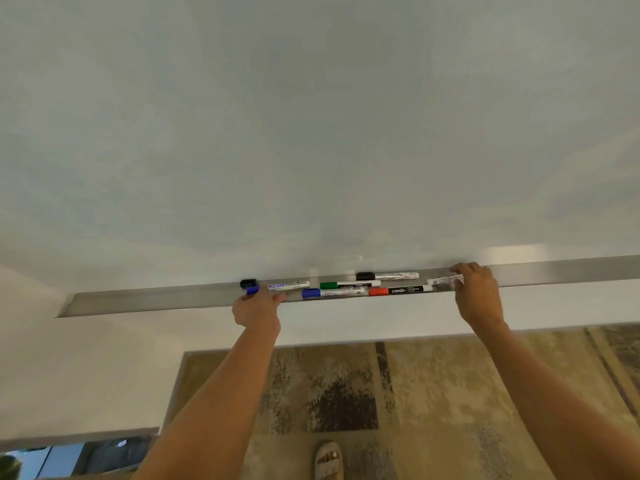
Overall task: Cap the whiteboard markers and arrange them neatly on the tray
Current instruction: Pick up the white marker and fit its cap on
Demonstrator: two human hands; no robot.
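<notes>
A long metal tray (145,301) runs under the whiteboard (311,133). Several markers lie on it: a black-capped one (388,276) at the back, a green-capped one (349,284), a blue-capped one (332,292) and a red-capped one (398,291). A loose black cap (248,283) sits at the left. My left hand (256,308) grips the blue-capped end of a white marker (284,286). My right hand (476,292) pinches a white marker (445,280) at the right end of the row; the end under my fingers is hidden.
Below the board are a white wall strip and a patterned beige and brown rug (415,393). A sandalled foot (329,460) stands on the rug. A dark shelf edge (76,455) shows at the bottom left.
</notes>
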